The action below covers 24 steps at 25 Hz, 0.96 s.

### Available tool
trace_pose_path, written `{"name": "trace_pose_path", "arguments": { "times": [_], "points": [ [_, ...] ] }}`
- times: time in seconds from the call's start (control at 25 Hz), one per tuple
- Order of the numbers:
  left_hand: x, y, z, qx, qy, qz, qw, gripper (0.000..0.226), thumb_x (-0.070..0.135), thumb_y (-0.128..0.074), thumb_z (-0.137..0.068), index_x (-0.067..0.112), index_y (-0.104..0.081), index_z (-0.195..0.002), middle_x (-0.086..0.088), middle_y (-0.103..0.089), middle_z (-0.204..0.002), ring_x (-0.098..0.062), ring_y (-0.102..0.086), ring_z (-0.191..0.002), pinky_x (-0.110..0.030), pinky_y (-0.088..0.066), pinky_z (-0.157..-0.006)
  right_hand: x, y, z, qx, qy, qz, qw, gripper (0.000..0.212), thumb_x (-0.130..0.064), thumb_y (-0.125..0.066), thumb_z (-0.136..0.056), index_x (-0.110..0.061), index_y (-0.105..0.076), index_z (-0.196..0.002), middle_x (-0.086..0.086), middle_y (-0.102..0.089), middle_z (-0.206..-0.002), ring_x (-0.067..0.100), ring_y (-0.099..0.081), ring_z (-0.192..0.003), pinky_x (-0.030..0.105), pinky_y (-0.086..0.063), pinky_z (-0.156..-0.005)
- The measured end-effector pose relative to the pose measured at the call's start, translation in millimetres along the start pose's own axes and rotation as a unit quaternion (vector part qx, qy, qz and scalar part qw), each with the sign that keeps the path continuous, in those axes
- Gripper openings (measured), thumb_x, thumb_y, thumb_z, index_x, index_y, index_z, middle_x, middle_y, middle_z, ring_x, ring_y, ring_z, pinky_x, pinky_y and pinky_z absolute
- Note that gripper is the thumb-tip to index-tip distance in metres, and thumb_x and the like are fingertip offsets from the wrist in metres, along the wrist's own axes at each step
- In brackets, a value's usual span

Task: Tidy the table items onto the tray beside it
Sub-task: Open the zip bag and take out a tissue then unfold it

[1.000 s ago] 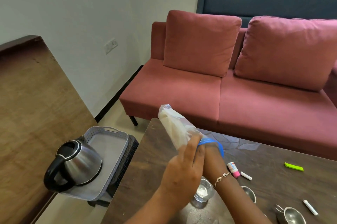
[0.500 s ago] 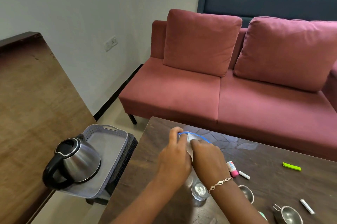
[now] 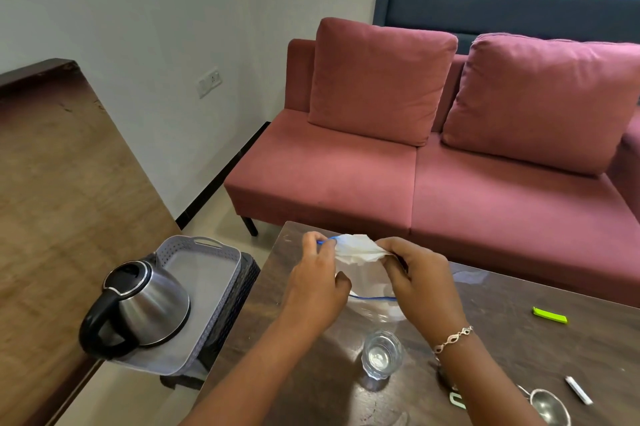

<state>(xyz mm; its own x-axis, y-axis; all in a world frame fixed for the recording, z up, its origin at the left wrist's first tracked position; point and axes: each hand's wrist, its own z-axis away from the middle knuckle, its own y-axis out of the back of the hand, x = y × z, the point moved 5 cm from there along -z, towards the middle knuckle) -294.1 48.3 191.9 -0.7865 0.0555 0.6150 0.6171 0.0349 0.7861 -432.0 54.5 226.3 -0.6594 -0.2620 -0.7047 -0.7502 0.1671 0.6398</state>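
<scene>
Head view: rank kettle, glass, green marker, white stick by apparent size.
1. kettle, largest by far.
2. glass.
3. green marker and white stick: look alike in length, the stick thinner; no ranking between them.

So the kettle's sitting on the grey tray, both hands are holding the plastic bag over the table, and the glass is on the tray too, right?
Not quite. The head view shows the glass standing on the table, near the person, not on the grey tray. The rest holds: the kettle sits on the tray, and the left hand and right hand hold the plastic bag over the table.
</scene>
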Motion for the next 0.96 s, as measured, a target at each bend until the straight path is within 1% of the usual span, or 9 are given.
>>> {"name": "trace_pose_path", "arguments": {
  "times": [0.12,0.2,0.28,0.36,0.6,0.68,0.76,0.88,0.96],
  "points": [
    [-3.5,3.7,0.2,0.000,0.003,0.001,1.000,0.044,0.011,-0.055,-0.081,0.013,-0.045,-0.124,0.001,-0.033,-0.121,-0.026,-0.056,-0.075,-0.035,-0.047,-0.073,5.8,4.4,-0.9,0.004,-0.038,-0.096,0.995,0.028,0.003,-0.055,-0.082,-0.021,-0.070,-0.084,-0.018,-0.065,-0.067,-0.003,-0.056,-0.064,0.007,-0.040,-0.059],
    [-7.0,6.3,-0.3,0.000,0.011,0.003,1.000,0.043,0.011,-0.055,-0.081,0.013,-0.046,-0.123,0.001,-0.033,-0.119,-0.028,-0.058,-0.080,-0.037,-0.048,-0.076,9.5,11.4,-1.9,0.021,-0.064,-0.210,0.975,0.032,0.002,-0.054,-0.083,-0.026,-0.068,-0.079,-0.014,-0.069,-0.067,-0.001,-0.057,-0.063,0.016,-0.046,-0.061],
    [-9.3,7.9,-1.0,0.000,0.021,0.001,1.000,0.042,0.012,-0.055,-0.081,0.013,-0.047,-0.122,0.001,-0.032,-0.119,-0.029,-0.058,-0.083,-0.037,-0.048,-0.079,10.9,19.1,-3.2,0.035,-0.081,-0.293,0.952,0.036,0.008,-0.051,-0.084,-0.023,-0.068,-0.077,-0.006,-0.068,-0.066,0.010,-0.056,-0.062,0.026,-0.046,-0.058],
    [-9.7,8.8,-1.9,0.002,0.029,-0.001,1.000,0.039,0.013,-0.056,-0.082,0.013,-0.047,-0.119,0.001,-0.032,-0.120,-0.028,-0.058,-0.083,-0.035,-0.047,-0.078,9.8,27.6,-5.9,0.051,-0.070,-0.313,0.946,0.038,0.009,-0.051,-0.085,-0.022,-0.070,-0.075,-0.001,-0.067,-0.067,0.017,-0.052,-0.062,0.029,-0.043,-0.057],
    [-12.2,6.0,-3.7,-0.002,0.029,-0.020,0.999,0.038,0.017,-0.058,-0.083,0.012,-0.048,-0.119,0.000,-0.033,-0.122,-0.020,-0.049,-0.070,-0.026,-0.039,-0.068,-1.6,55.7,-19.7,0.121,-0.053,-0.395,0.909,0.020,-0.007,-0.060,-0.081,-0.025,-0.067,-0.081,-0.012,-0.068,-0.063,0.007,-0.057,-0.064,0.022,-0.047,-0.057],
    [-16.5,5.3,-2.5,0.002,0.030,-0.032,0.999,0.033,0.019,-0.057,-0.085,0.011,-0.049,-0.115,0.000,-0.033,-0.120,-0.020,-0.049,-0.069,-0.025,-0.037,-0.064,-0.5,65.7,-25.0,0.153,-0.046,-0.391,0.906,0.028,-0.001,-0.057,-0.085,-0.029,-0.053,-0.086,-0.011,-0.067,-0.057,0.005,-0.056,-0.054,0.020,-0.045,-0.050],
    [-22.5,6.3,-1.4,0.010,0.033,-0.034,0.999,0.033,0.023,-0.057,-0.086,0.010,-0.050,-0.115,-0.001,-0.036,-0.118,-0.024,-0.055,-0.076,-0.030,-0.043,-0.068,4.5,74.3,-28.8,0.182,-0.024,-0.344,0.921,0.036,0.000,-0.056,-0.087,-0.034,-0.045,-0.080,-0.012,-0.060,-0.052,0.007,-0.046,-0.049,0.021,-0.036,-0.045],
    [-28.2,11.5,-2.1,0.011,0.021,-0.016,1.000,0.039,0.037,-0.061,-0.085,0.009,-0.055,-0.112,-0.003,-0.040,-0.112,-0.023,-0.058,-0.086,-0.033,-0.047,-0.077,17.1,77.4,-32.7,0.201,0.012,-0.194,0.960,0.039,0.000,-0.050,-0.083,-0.035,-0.051,-0.065,-0.020,-0.057,-0.057,0.001,-0.038,-0.048,0.012,-0.028,-0.047],
    [-32.0,15.1,-2.7,-0.006,0.007,-0.013,1.000,0.048,0.047,-0.063,-0.079,0.009,-0.056,-0.107,-0.004,-0.042,-0.106,-0.016,-0.052,-0.077,-0.026,-0.041,-0.071,17.6,69.7,-33.0,0.187,0.033,-0.084,0.978,0.033,0.000,-0.043,-0.077,-0.027,-0.062,-0.071,-0.020,-0.064,-0.071,0.000,-0.046,-0.055,0.007,-0.033,-0.052]
  ]
}}
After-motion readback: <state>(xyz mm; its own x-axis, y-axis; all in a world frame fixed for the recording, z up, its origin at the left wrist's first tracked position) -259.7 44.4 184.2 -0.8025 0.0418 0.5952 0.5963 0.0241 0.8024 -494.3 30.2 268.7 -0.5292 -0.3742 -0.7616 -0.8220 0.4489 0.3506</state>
